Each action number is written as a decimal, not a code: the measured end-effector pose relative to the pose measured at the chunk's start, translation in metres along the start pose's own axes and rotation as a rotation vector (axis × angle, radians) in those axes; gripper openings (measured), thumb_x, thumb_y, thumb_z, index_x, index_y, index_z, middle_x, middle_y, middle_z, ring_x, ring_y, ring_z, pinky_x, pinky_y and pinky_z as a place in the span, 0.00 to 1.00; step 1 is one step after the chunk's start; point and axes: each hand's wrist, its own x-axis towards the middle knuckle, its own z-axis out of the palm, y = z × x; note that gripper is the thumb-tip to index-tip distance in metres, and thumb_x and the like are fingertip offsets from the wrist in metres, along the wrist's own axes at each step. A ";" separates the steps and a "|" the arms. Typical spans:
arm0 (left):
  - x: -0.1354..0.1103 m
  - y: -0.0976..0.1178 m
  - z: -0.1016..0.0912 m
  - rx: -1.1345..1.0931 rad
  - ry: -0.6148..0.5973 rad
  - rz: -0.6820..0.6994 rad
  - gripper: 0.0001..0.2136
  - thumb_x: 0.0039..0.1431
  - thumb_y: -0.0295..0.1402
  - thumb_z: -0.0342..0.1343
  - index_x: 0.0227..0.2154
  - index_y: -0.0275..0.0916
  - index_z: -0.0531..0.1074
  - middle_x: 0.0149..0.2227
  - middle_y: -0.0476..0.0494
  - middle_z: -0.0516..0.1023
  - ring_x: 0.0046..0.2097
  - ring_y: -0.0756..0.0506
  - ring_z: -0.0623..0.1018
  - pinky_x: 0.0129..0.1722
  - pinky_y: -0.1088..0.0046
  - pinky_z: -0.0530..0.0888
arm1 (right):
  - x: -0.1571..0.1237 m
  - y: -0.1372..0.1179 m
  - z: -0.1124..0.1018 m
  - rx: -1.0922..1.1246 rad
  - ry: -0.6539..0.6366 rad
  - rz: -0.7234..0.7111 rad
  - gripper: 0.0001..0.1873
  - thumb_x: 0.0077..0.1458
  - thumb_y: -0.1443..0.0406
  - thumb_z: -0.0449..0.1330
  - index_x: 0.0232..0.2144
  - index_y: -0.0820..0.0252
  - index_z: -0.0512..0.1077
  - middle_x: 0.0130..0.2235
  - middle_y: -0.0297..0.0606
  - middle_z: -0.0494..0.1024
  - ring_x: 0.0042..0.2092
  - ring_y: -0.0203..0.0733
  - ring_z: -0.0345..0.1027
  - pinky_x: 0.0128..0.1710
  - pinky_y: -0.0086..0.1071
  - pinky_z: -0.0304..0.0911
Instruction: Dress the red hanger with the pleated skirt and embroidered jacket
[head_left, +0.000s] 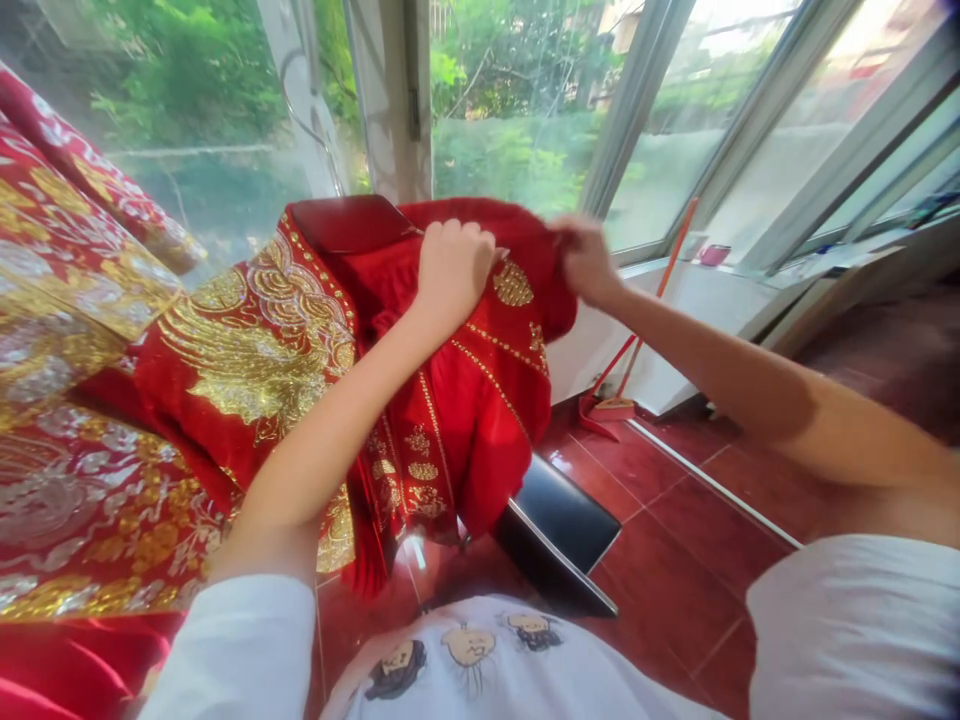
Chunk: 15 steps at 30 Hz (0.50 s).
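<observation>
Holds up a red jacket (442, 400) with gold embroidery, at mid-view before the windows (517, 110). Clamps its upper edge in the left hand (456, 262), with fingers curled into a fist; grips the edge farther right in the right hand (589, 258), slightly blurred. Includes, just beside the jacket at far left, a second garment (67, 480) in red, gold and silver. Shows, lower down, a black chair (562, 510) on the tiled floor (660, 570), and beyond it a broom (613, 409).
</observation>
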 end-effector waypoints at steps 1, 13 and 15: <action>-0.001 0.000 0.000 0.005 0.004 0.013 0.18 0.67 0.35 0.41 0.44 0.35 0.77 0.43 0.32 0.77 0.47 0.38 0.71 0.45 0.61 0.60 | -0.001 -0.001 0.003 0.031 -0.049 0.040 0.13 0.51 0.67 0.49 0.36 0.59 0.72 0.37 0.39 0.77 0.45 0.46 0.67 0.48 0.40 0.62; -0.013 0.005 0.008 -0.070 0.041 0.292 0.21 0.66 0.27 0.35 0.50 0.30 0.72 0.48 0.31 0.72 0.55 0.38 0.68 0.60 0.61 0.54 | 0.014 -0.041 -0.009 -0.212 0.038 0.081 0.15 0.52 0.75 0.49 0.38 0.60 0.71 0.46 0.43 0.76 0.48 0.43 0.65 0.53 0.32 0.57; -0.013 0.003 0.015 -0.077 0.048 0.323 0.19 0.66 0.28 0.38 0.51 0.30 0.71 0.48 0.34 0.73 0.55 0.40 0.69 0.62 0.63 0.53 | 0.022 -0.049 -0.022 -0.311 0.140 0.007 0.19 0.55 0.75 0.47 0.45 0.62 0.70 0.47 0.45 0.75 0.50 0.42 0.65 0.52 0.31 0.57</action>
